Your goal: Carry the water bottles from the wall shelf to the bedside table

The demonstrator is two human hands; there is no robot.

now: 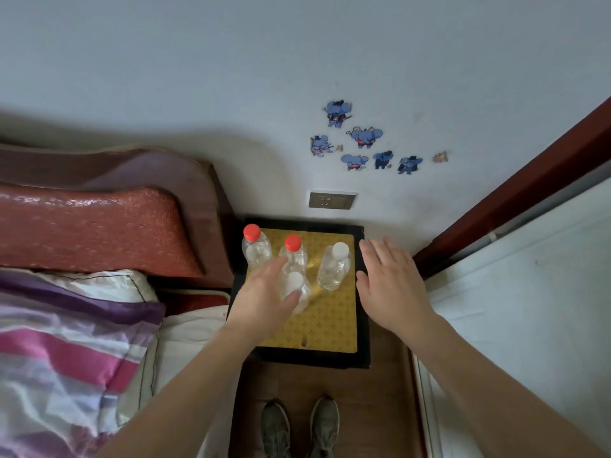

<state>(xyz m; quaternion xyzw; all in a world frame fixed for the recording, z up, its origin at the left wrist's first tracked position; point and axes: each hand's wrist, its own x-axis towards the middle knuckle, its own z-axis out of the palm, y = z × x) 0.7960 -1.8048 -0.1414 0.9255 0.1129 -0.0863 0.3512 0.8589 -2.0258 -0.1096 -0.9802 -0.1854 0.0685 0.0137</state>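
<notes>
Several clear water bottles stand on the bedside table [362,325], which has a yellow patterned mat. A red-capped bottle [255,247] is at the back left, and a second red-capped bottle [294,251] stands beside it. A white-capped bottle [334,269] is on the right. My left hand [264,295] wraps finger and thumb round another white-capped bottle [295,285] at the mat's middle left. My right hand [386,276] hovers flat with straight fingers over the table's right edge, holding nothing.
A bed with a red padded headboard [99,229] and striped bedding [66,342] lies to the left. A white panel [529,309] and a dark red frame [496,206] close in the right. A wall socket [331,200] sits above the table. My shoes [299,428] stand on the wooden floor.
</notes>
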